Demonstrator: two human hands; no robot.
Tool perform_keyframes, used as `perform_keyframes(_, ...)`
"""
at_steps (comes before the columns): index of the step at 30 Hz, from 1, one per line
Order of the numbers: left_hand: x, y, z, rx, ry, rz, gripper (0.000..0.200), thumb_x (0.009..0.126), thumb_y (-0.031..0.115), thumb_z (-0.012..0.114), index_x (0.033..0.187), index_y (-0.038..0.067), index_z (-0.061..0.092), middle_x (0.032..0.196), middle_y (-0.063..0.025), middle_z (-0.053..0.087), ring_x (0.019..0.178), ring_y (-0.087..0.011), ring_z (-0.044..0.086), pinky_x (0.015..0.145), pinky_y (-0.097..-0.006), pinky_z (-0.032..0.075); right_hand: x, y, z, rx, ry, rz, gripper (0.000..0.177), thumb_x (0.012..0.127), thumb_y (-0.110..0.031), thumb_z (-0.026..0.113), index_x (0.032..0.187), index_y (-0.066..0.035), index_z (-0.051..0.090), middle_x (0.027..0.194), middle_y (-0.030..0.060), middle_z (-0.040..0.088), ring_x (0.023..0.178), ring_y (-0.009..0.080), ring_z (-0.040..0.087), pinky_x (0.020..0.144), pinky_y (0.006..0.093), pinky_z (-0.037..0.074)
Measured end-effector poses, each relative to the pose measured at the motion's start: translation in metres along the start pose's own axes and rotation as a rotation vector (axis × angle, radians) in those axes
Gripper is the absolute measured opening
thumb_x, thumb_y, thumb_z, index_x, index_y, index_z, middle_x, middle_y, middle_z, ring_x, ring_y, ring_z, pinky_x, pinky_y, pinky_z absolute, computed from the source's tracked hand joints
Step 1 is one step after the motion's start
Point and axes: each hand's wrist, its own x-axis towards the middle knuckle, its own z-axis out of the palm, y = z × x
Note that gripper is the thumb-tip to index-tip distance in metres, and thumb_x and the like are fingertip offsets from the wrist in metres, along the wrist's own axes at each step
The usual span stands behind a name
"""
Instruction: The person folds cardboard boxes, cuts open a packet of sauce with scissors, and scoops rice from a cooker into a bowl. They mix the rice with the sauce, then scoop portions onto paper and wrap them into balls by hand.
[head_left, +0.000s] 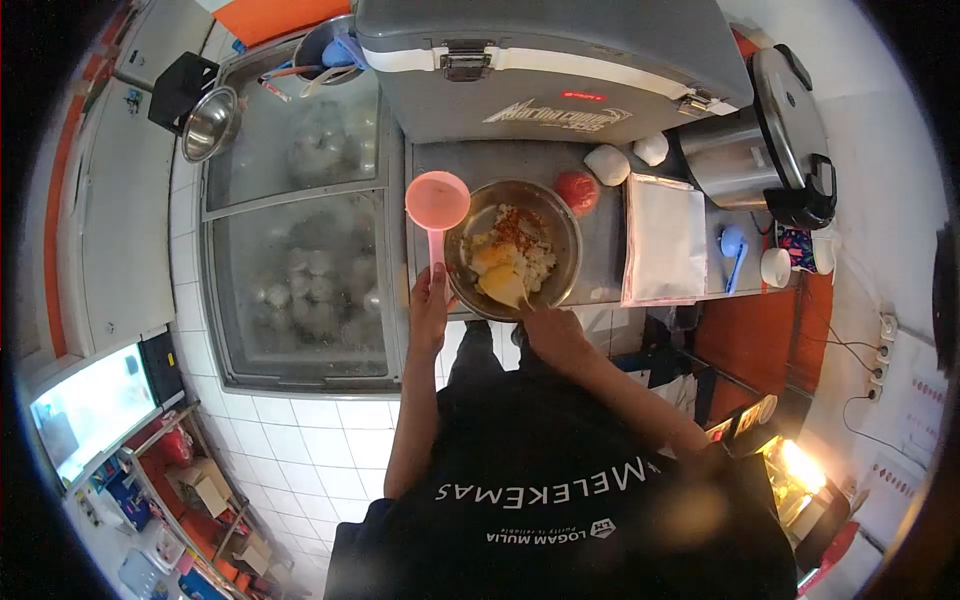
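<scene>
Black shirt (560, 480), pink ladle (437, 200) by metal bowl (567, 250), grey cooler (560, 90) behind

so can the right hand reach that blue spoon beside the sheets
Probably, if the right hand lets go of the utensil in the bowl; flat sheets lie between, but the blue spoon sits uncovered.

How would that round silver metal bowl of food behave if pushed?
The round silver metal bowl should stay rigid, being metal. Its lumpy white food probably adds weight and, looking loose, might shift with a hard push.
</scene>
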Motion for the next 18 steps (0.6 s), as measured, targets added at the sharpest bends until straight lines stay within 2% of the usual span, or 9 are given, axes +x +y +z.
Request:
perform_keyframes(1, 0.000, 0.001, 0.001, -0.011, -0.032, -0.002, 0.052, 0.101, 0.052, 0.053, 0.125, 0.007, 0.061, 0.142, -0.0137, 0.052, 0.136, -0.0272, 0.046, 0.107, -0.0538, 0.043, 0.013, 0.010, 0.006, 0.014, 0.027, -0.028, 0.041, 0.093, -0.017, 0.051, 0.129, 0.004, 0.056, 0.102, 0.0253, 0.068, 0.085, 0.0362, 0.072, 0.070, 0.0476, 0.059)
perform_keyframes(2, -0.002, 0.001, 0.002, -0.007, -0.017, -0.015, 0.052, 0.100, 0.052, 0.053, 0.124, 0.007, 0.061, 0.141, -0.0137, 0.053, 0.136, -0.0273, 0.046, 0.107, -0.0537, 0.043, 0.019, 0.017, 0.014, 0.031, 0.052, -0.059, 0.041, 0.093, -0.017, 0.052, 0.128, 0.004, 0.057, 0.101, 0.0254, 0.068, 0.084, 0.0359, 0.072, 0.070, 0.0471, 0.059)
perform_keyframes(5, -0.004, 0.011, 0.003, 0.010, 0.004, -0.046, 0.055, 0.099, 0.055, 0.054, 0.123, 0.006, 0.061, 0.141, -0.0138, 0.052, 0.136, -0.0279, 0.045, 0.108, -0.0542, 0.042, -0.021, 0.007, -0.020, -0.037, 0.095, -0.086, 0.037, 0.093, -0.018, 0.053, 0.124, 0.001, 0.059, 0.095, 0.0229, 0.069, 0.084, 0.0353, 0.072, 0.070, 0.0467, 0.059)
perform_keyframes(9, 0.003, 0.003, 0.000, 0.027, -0.019, -0.050, 0.059, 0.098, 0.057, 0.053, 0.127, 0.005, 0.058, 0.142, -0.0142, 0.051, 0.138, -0.0290, 0.044, 0.108, -0.0556, 0.041, -0.004, 0.020, 0.006, -0.010, -0.022, 0.007, 0.031, 0.091, -0.016, 0.052, 0.116, -0.001, 0.062, 0.092, 0.0221, 0.070, 0.085, 0.0359, 0.071, 0.071, 0.0479, 0.058)
perform_keyframes(11, 0.002, 0.003, 0.000, 0.047, -0.005, -0.050, 0.060, 0.098, 0.057, 0.053, 0.129, 0.006, 0.057, 0.141, -0.0146, 0.052, 0.137, -0.0291, 0.044, 0.107, -0.0560, 0.041, 0.014, 0.028, -0.002, 0.001, -0.079, -0.009, 0.032, 0.089, -0.014, 0.050, 0.116, -0.003, 0.062, 0.089, 0.0220, 0.069, 0.086, 0.0377, 0.070, 0.074, 0.0510, 0.056)
perform_keyframes(14, -0.002, 0.006, 0.000, 0.055, 0.018, -0.055, 0.059, 0.098, 0.057, 0.053, 0.130, 0.007, 0.056, 0.140, -0.0149, 0.053, 0.136, -0.0291, 0.046, 0.106, -0.0564, 0.042, -0.033, 0.012, -0.056, 0.030, -0.077, 0.016, 0.030, 0.091, -0.016, 0.050, 0.114, -0.004, 0.064, 0.092, 0.0221, 0.069, 0.087, 0.0383, 0.070, 0.074, 0.0519, 0.056)
perform_keyframes(17, -0.004, 0.009, 0.003, 0.049, -0.018, -0.045, 0.058, 0.099, 0.056, 0.052, 0.130, 0.008, 0.057, 0.139, -0.0140, 0.054, 0.136, -0.0288, 0.046, 0.106, -0.0564, 0.042, -0.014, 0.025, -0.001, 0.081, -0.017, 0.058, 0.028, 0.092, -0.017, 0.049, 0.112, -0.006, 0.066, 0.091, 0.0232, 0.069, 0.086, 0.0388, 0.070, 0.075, 0.0527, 0.056)
perform_keyframes(18, -0.002, 0.009, 0.001, 0.059, -0.031, -0.047, 0.058, 0.099, 0.056, 0.052, 0.130, 0.008, 0.057, 0.139, -0.0135, 0.054, 0.137, -0.0287, 0.045, 0.106, -0.0565, 0.042, -0.004, 0.028, 0.012, 0.061, 0.066, 0.095, 0.028, 0.092, -0.018, 0.049, 0.111, -0.006, 0.066, 0.092, 0.0230, 0.069, 0.086, 0.0393, 0.070, 0.075, 0.0531, 0.055)
